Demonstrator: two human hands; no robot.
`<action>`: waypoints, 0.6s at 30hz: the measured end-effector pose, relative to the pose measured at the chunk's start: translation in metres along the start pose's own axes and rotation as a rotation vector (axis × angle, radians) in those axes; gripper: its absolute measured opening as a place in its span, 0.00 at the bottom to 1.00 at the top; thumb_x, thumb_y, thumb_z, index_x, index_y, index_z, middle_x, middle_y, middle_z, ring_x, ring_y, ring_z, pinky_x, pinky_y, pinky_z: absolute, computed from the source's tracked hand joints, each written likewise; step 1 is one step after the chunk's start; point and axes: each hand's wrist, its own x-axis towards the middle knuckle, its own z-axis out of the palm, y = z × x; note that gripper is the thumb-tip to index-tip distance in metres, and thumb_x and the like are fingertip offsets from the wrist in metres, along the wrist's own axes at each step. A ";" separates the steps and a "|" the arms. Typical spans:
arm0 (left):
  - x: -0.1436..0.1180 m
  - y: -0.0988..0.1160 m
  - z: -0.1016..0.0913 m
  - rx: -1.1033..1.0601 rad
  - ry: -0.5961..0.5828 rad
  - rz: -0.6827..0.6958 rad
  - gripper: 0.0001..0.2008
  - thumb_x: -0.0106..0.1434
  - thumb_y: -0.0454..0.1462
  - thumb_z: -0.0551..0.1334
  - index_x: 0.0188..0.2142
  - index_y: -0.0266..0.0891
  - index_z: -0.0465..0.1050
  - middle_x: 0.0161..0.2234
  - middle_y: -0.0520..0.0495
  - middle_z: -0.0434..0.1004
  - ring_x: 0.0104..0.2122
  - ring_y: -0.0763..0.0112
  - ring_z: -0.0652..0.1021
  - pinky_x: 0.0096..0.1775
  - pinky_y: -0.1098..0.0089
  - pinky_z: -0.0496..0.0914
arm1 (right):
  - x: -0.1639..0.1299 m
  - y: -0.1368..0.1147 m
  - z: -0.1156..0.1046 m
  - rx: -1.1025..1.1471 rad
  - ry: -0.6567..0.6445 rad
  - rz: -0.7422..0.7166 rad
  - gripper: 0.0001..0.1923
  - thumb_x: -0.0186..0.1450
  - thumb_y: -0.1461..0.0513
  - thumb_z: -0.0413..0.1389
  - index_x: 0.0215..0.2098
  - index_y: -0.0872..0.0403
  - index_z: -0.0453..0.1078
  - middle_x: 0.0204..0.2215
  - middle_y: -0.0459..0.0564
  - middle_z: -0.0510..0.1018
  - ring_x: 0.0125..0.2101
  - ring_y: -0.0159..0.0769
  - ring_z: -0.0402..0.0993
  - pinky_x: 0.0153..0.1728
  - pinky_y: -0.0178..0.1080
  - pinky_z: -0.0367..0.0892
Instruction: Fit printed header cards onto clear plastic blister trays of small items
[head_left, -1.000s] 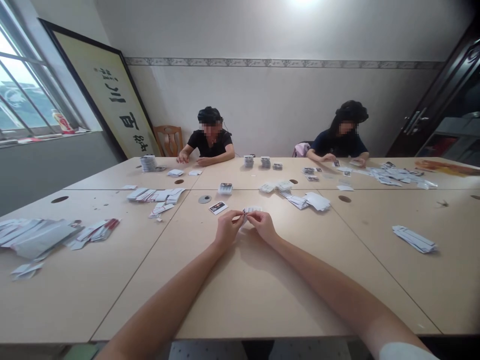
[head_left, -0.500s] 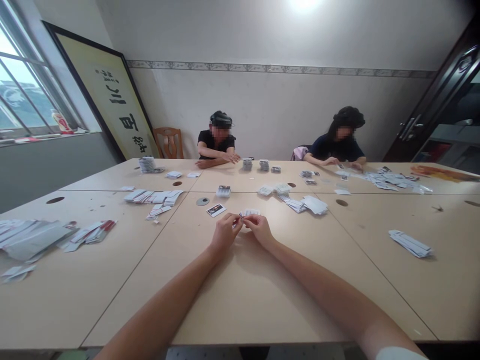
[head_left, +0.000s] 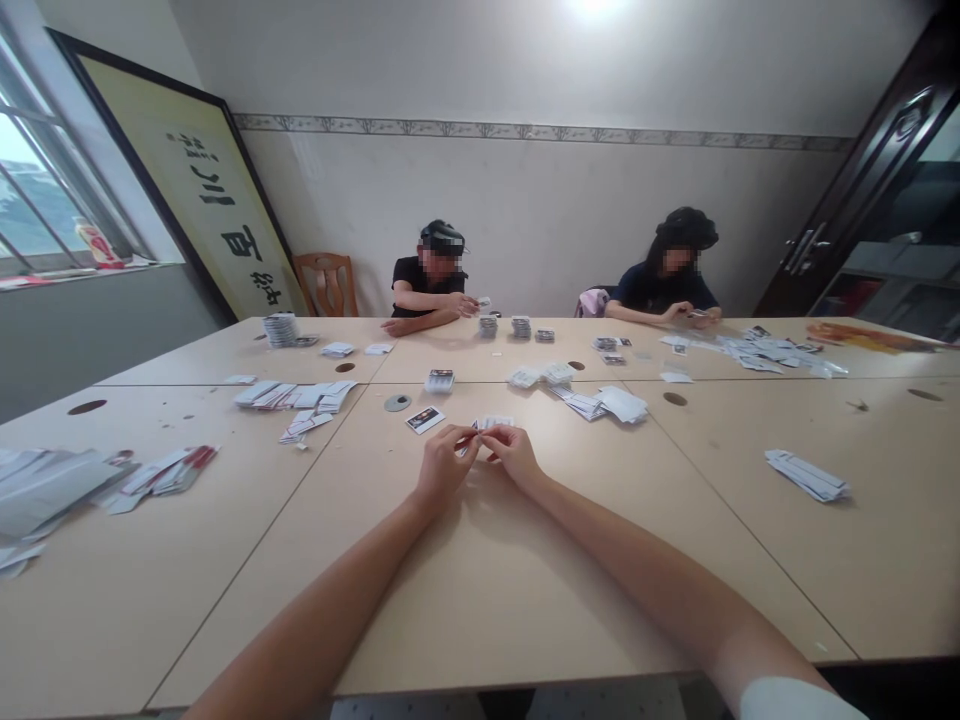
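Both hands have drifted slightly left since the earlier frame. Left hand and right hand jointly pinch a small white printed card. Small dark-printed card stack sits farther away on the table.

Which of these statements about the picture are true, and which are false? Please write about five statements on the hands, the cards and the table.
1. Both hands meet over one small card. True: the left hand and the right hand pinch the small card between them.
2. A single card lies flat just left of the hands. True: the single card.
3. The table is dark green. False: it is light wood colour.
4. Only one other person sits at the far side. False: two people sit there.
5. The round disc lies on the floor. False: it lies on the table.
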 end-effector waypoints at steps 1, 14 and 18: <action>0.000 -0.001 0.000 0.002 0.001 -0.002 0.12 0.70 0.43 0.63 0.41 0.35 0.76 0.38 0.46 0.79 0.36 0.69 0.79 0.41 0.64 0.78 | 0.000 -0.001 0.000 0.002 -0.002 0.003 0.10 0.71 0.57 0.59 0.41 0.58 0.73 0.37 0.48 0.79 0.36 0.33 0.78 0.36 0.39 0.76; 0.001 -0.008 -0.002 0.090 -0.015 0.010 0.11 0.70 0.42 0.62 0.36 0.35 0.74 0.35 0.48 0.77 0.34 0.71 0.78 0.40 0.65 0.76 | -0.007 -0.016 0.003 0.083 -0.032 0.044 0.08 0.69 0.59 0.61 0.39 0.58 0.74 0.36 0.48 0.79 0.35 0.33 0.78 0.33 0.36 0.75; -0.001 -0.005 -0.003 0.121 -0.050 0.039 0.11 0.70 0.42 0.62 0.37 0.35 0.74 0.35 0.48 0.76 0.33 0.71 0.77 0.39 0.66 0.76 | -0.010 -0.021 0.004 0.130 -0.029 0.065 0.10 0.67 0.57 0.62 0.35 0.57 0.74 0.32 0.47 0.80 0.33 0.34 0.79 0.26 0.32 0.71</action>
